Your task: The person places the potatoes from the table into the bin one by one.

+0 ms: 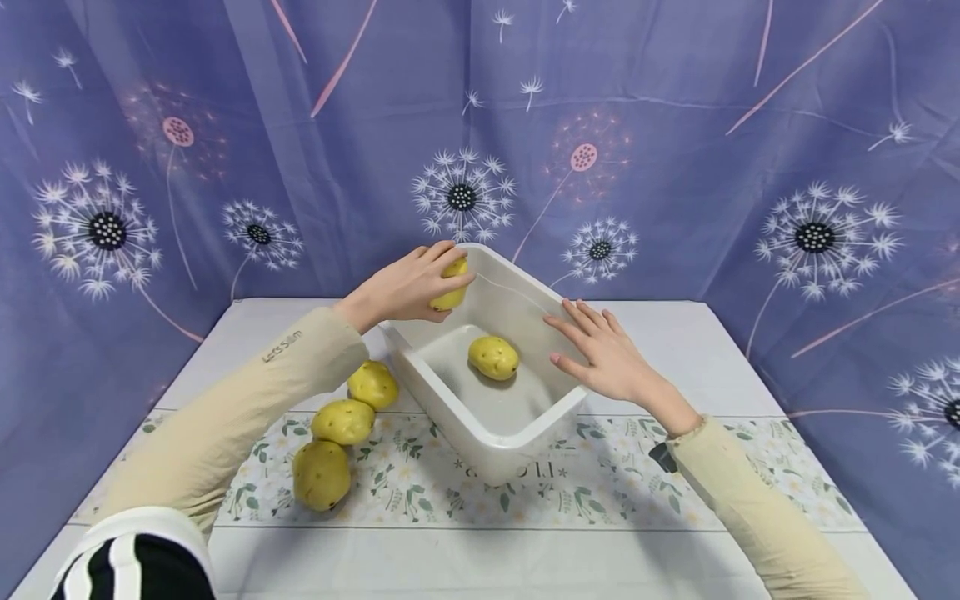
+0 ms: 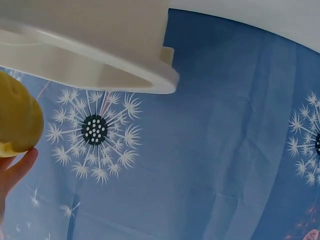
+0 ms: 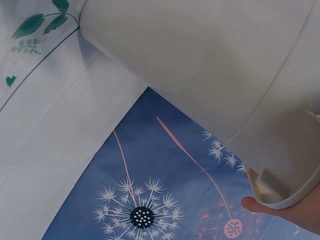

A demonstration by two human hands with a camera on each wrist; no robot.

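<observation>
My left hand [image 1: 412,283] grips a yellow potato [image 1: 453,285] above the far left rim of a white bin [image 1: 442,398]. In the left wrist view the same potato [image 2: 19,116] shows at the left edge, with fingertips [image 2: 25,165] under it. A second potato [image 1: 493,358] lies on the bin's floor. My right hand [image 1: 607,354] rests on the bin's right rim with its fingers spread and fairly straight. The right wrist view shows part of that hand [image 3: 295,212] at the corner of the bin [image 3: 210,65].
Three potatoes lie in a slanting row on the table left of the bin: one near its wall [image 1: 372,385], a middle one [image 1: 342,422] and a front one [image 1: 321,475]. A floral strip [image 1: 622,475] crosses the white table. A blue-purple dandelion curtain [image 1: 360,167] hangs behind.
</observation>
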